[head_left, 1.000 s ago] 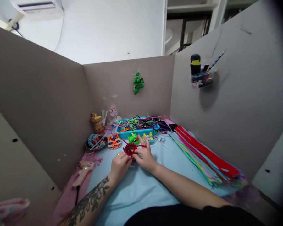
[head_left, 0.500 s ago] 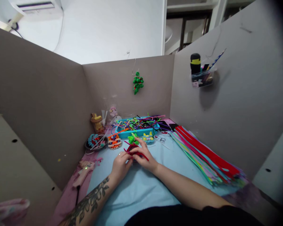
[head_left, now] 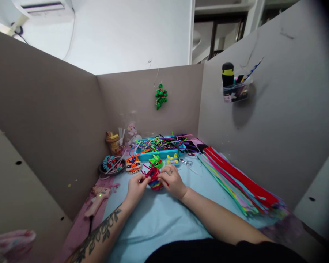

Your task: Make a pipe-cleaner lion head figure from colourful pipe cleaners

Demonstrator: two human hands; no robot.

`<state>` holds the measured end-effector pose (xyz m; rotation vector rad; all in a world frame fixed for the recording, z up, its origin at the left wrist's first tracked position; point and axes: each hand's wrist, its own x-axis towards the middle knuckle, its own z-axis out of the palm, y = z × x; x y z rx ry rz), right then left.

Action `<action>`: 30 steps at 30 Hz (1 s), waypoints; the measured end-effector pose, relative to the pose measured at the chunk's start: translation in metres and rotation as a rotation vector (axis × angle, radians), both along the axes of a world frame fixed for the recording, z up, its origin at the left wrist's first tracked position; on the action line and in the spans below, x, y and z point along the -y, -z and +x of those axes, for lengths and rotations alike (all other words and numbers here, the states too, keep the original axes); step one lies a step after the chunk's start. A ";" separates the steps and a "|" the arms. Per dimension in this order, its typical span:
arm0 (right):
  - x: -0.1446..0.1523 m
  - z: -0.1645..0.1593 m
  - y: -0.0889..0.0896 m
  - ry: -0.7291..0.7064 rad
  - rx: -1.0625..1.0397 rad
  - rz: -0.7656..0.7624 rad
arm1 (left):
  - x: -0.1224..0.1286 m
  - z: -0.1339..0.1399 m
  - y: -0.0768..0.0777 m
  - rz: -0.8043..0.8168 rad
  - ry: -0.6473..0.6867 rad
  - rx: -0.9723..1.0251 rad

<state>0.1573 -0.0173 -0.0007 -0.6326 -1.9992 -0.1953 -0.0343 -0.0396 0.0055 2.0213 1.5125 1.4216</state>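
Note:
A rounded pipe-cleaner craft (head_left: 156, 185) is between my hands, with red strands sticking up from its top and blue, yellow and green bands lower down. My left hand (head_left: 137, 187) pinches it at its left side, thumb and forefinger together. On the other side my right hand (head_left: 174, 182) is closed on it, fingers curled at the red strands. Just behind stands a green pipe-cleaner figure (head_left: 156, 161). A yellow and blue one (head_left: 172, 159) is beyond my right hand, and an orange and cream one (head_left: 133, 165) lies beyond my left.
A blue tray (head_left: 148, 156) heaped with loose pipe cleaners sits at the back. Scissors (head_left: 186, 162) lie right of the figures. Bundled pipe cleaners (head_left: 241, 179) stretch along the right. On the left are a dark bowl (head_left: 112, 169), a pink glue gun (head_left: 97, 202) and a lidded cup (head_left: 113, 143).
My hands have drawn apart a little, and the craft has turned so that its coloured bands show. My right fingers, partly stretched before, are now curled in.

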 end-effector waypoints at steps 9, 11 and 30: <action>0.001 -0.002 0.003 -0.187 0.036 -0.061 | -0.001 -0.007 -0.007 -0.010 0.048 -0.053; 0.000 -0.001 0.003 -0.197 -0.029 -0.141 | 0.002 -0.005 -0.006 0.096 0.079 -0.104; -0.027 0.001 0.001 -0.025 0.178 -0.344 | 0.001 -0.019 -0.005 0.324 -0.241 -0.087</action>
